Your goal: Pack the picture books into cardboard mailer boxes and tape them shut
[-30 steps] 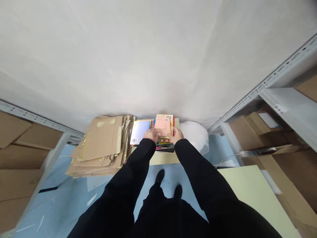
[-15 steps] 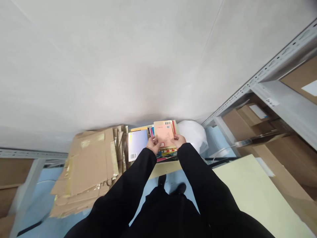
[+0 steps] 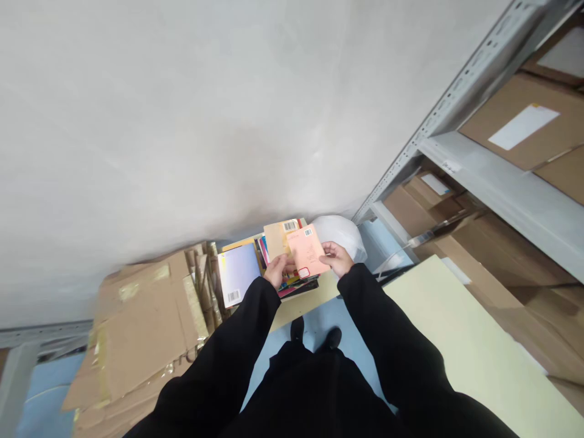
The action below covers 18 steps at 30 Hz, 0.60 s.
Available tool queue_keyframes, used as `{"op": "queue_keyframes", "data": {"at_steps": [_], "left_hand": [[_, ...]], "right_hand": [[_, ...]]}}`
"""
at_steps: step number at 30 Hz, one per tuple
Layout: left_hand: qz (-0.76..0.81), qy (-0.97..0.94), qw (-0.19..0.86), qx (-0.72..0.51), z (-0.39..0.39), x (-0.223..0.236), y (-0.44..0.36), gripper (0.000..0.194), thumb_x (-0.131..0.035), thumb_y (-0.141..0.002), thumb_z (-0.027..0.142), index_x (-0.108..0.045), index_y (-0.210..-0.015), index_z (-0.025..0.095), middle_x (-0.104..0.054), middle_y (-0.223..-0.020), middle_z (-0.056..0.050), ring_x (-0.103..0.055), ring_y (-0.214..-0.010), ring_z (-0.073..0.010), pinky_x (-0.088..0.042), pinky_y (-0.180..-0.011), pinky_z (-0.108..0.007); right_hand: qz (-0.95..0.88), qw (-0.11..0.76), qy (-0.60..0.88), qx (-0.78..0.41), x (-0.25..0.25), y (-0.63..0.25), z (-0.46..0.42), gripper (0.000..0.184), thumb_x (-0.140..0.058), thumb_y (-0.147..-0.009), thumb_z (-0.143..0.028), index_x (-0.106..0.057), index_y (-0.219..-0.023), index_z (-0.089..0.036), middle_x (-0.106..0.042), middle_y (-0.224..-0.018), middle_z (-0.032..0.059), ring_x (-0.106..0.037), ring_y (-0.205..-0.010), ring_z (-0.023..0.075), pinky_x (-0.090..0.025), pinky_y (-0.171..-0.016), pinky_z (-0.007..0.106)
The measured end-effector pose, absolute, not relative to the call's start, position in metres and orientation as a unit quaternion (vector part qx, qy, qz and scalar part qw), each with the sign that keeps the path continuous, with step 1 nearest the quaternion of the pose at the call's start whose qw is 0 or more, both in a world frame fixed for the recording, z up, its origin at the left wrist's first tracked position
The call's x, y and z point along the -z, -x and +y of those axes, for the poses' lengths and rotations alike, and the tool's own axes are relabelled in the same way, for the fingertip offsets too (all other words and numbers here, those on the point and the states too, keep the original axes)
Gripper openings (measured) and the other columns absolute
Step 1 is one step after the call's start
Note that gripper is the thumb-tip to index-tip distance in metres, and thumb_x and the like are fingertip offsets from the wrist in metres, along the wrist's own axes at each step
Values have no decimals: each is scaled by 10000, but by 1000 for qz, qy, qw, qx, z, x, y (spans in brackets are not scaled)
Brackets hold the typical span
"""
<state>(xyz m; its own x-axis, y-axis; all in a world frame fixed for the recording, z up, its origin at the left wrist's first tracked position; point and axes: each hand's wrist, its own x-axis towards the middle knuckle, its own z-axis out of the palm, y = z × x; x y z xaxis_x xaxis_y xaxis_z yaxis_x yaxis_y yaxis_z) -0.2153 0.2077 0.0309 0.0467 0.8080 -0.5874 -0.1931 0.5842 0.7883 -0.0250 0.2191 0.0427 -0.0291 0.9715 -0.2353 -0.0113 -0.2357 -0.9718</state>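
Note:
A thin pink book (image 3: 306,250) with a barcode at the top and a small red-outlined mark at the bottom is held over a pile of books. My right hand (image 3: 336,259) is closed on its right edge, thumb on the cover. At the book's lower left edge, the curled fingers of my left hand (image 3: 279,271) grip it, their tips partly hidden. Beneath lies a tan book (image 3: 276,239) with a barcode, atop several colourful books. Left of these is a pale purple-blue book (image 3: 239,274) with a barcode at its lower corner.
Flattened cardboard (image 3: 146,328) is stacked on the left. A white plastic bag (image 3: 340,234) bulges behind my right hand. Metal shelving (image 3: 497,167) with cardboard boxes (image 3: 524,121) lines the right side, beside a pale yellow tabletop (image 3: 438,328). A wall (image 3: 205,121) rises behind the books.
The pink book has shifted right and tilted away from the tan book, exposing more of it. My right hand has moved along its right edge. The view has turned rightward.

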Motion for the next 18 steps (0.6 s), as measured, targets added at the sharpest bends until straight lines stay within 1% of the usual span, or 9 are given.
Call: {"op": "queue_keyframes", "data": {"at_steps": [3,5,7,9,10,12,14,16,18], "left_hand": [[519,-253,754,-312,208,-47,192,583,-256,-802,625,-540,-974,146,-620,-823,-75,-579,-570,-111,-475,-512,-240],[475,-247,811,-237,208,-57,169,649,-213,-789,657,-568,-909,128,-614,-740,-73,-579,-548,-117,-495,-539,-261],[431,-252,849,-169,204,-65,140,536,-350,-800,588,-592,-896,120,-627,-734,-71,-599,-577,-121,-505,-559,-247],[391,-270,872,-121,193,-70,110,333,-538,-778,412,-607,-931,124,-646,-755,-58,-612,-597,-110,-501,-550,-206],[374,-280,879,-98,185,-71,94,280,-599,-750,329,-612,-940,124,-651,-746,-50,-611,-587,-103,-496,-536,-189],[345,-302,888,-42,166,-72,63,279,-669,-687,241,-625,-929,109,-648,-686,-42,-596,-533,-91,-484,-495,-170],[325,-330,886,-3,143,-72,33,324,-719,-626,225,-629,-912,102,-646,-667,-41,-586,-506,-86,-475,-470,-166],[315,-365,876,-6,120,-70,4,397,-761,-561,233,-620,-915,119,-649,-690,-32,-596,-530,-95,-478,-480,-176],[308,-403,862,-21,98,-65,-25,450,-781,-518,261,-607,-916,143,-645,-699,-15,-609,-570,-114,-494,-519,-208]], "right_hand": [[-476,450,541,-527,-62,-16,191,255,-637,-575,-296,-526,-777,-187,-605,-723,-3,-555,-632,134,-439,-628,277],[-495,464,559,-476,-72,-48,168,214,-633,-611,-315,-533,-753,-189,-601,-703,-2,-557,-646,140,-442,-644,285],[-511,489,575,-411,-82,-81,141,167,-619,-655,-323,-556,-738,-193,-602,-716,9,-567,-689,153,-449,-685,305],[-525,520,583,-337,-90,-111,111,130,-596,-701,-330,-578,-714,-202,-616,-752,28,-581,-760,170,-441,-772,345],[-529,531,590,-301,-94,-125,95,126,-587,-718,-331,-584,-698,-207,-624,-764,35,-586,-789,176,-424,-824,368],[-527,538,611,-244,-99,-148,62,136,-574,-738,-332,-587,-669,-215,-640,-772,42,-595,-820,182,-369,-914,414],[-511,538,638,-204,-100,-167,28,150,-565,-749,-325,-589,-648,-217,-652,-806,49,-597,-870,189,-316,-965,446],[-479,548,664,-168,-95,-184,-6,163,-554,-753,-324,-601,-643,-214,-638,-948,66,-553,-1006,206,-290,-987,450],[-417,583,681,-147,-86,-201,-38,145,-551,-745,-342,-626,-728,-219,-553,-1154,76,-453,-1147,220,-302,-986,430]]}}
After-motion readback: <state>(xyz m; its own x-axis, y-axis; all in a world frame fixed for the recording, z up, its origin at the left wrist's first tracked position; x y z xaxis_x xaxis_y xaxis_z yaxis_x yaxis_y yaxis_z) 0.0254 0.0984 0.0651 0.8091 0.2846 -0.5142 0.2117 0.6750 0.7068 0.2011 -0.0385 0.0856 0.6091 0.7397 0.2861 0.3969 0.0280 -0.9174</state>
